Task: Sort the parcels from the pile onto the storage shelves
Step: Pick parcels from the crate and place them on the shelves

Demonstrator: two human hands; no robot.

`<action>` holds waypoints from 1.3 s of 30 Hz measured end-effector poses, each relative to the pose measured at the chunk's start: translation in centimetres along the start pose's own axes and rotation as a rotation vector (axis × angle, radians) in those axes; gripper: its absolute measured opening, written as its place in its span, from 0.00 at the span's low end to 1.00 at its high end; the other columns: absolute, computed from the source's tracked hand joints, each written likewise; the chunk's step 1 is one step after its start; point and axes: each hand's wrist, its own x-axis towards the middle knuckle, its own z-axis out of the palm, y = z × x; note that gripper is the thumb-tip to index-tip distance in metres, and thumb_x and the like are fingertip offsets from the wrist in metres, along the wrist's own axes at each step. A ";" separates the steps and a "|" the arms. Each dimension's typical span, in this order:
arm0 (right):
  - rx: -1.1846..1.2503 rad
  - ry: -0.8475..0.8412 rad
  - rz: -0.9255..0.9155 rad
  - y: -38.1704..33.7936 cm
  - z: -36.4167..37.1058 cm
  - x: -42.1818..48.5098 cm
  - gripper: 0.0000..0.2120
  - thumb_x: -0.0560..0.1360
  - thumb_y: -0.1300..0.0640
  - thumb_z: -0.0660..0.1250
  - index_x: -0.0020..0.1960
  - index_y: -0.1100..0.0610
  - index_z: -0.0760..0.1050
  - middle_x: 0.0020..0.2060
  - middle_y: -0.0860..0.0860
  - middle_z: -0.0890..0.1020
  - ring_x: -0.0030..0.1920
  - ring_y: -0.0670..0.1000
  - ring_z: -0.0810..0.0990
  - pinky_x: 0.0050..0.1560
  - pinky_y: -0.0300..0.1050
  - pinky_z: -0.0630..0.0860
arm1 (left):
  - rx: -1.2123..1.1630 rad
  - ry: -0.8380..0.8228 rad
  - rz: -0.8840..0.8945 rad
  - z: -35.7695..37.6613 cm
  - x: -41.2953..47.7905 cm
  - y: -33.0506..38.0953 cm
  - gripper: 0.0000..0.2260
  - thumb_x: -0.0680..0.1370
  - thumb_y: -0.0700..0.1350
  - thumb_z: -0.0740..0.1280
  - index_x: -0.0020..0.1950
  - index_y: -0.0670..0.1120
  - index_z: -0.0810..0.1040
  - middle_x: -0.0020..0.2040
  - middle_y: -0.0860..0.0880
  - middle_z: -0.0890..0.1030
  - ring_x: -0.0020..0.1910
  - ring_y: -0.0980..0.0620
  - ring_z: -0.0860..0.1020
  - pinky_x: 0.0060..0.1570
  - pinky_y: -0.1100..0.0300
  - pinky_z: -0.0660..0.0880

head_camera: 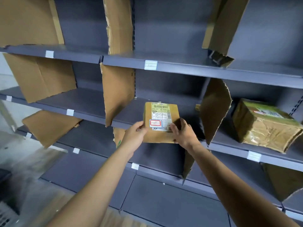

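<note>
A small brown cardboard parcel [161, 115] with a white shipping label and a red-and-blue sticker lies half on the grey middle shelf [127, 115], its near end over the front edge. My left hand [135, 135] grips its left near corner. My right hand [182, 132] grips its right near side, thumb on the label. The parcel sits in the bay between two cardboard dividers [118, 94] [214, 108].
A larger taped parcel [264, 125] with a green top lies in the bay to the right. Grey shelves run above [188, 66] and below [157, 171], split by torn cardboard dividers, with white tags [150, 65] on their front edges. Floor shows at the lower left.
</note>
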 end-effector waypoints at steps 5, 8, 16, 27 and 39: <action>-0.095 0.024 -0.022 -0.7 0.1 3.0 0.25 0.81 0.49 0.62 0.74 0.58 0.63 0.64 0.57 0.78 0.61 0.60 0.78 0.60 0.49 0.74 | 0.029 0.027 0.024 0.1 4.7 0.8 0.10 0.80 0.42 0.62 0.49 0.56 0.78 0.50 0.54 0.82 0.57 0.46 0.80 0.62 0.46 0.75; -0.082 0.069 0.011 -0.5 0.5 4.4 0.21 0.80 0.50 0.65 0.68 0.60 0.66 0.59 0.56 0.80 0.58 0.59 0.79 0.50 0.43 0.70 | 0.014 0.098 -0.038 0.3 7.0 0.5 0.04 0.79 0.42 0.64 0.50 0.48 0.77 0.49 0.51 0.79 0.56 0.44 0.80 0.58 0.44 0.78; -0.221 0.133 -0.011 -0.7 2.7 8.0 0.16 0.81 0.52 0.60 0.57 0.61 0.80 0.49 0.60 0.82 0.57 0.59 0.73 0.49 0.43 0.66 | 0.004 0.026 -0.086 -0.6 12.9 -0.7 0.14 0.77 0.35 0.61 0.36 0.51 0.71 0.45 0.44 0.74 0.43 0.47 0.73 0.51 0.54 0.72; -0.108 0.173 0.152 -3.9 6.1 10.8 0.19 0.78 0.51 0.65 0.67 0.57 0.72 0.53 0.55 0.81 0.51 0.59 0.79 0.45 0.44 0.71 | 0.113 -0.169 -0.056 -3.1 18.9 -0.5 0.14 0.79 0.34 0.57 0.39 0.49 0.75 0.49 0.45 0.76 0.49 0.46 0.75 0.57 0.48 0.76; 0.202 0.235 0.298 -4.2 4.8 3.9 0.10 0.82 0.51 0.60 0.63 0.44 0.69 0.53 0.46 0.77 0.60 0.53 0.79 0.57 0.52 0.78 | 0.141 -0.185 0.208 1.2 13.7 -3.3 0.11 0.76 0.35 0.62 0.57 0.43 0.77 0.57 0.44 0.79 0.55 0.45 0.77 0.50 0.59 0.70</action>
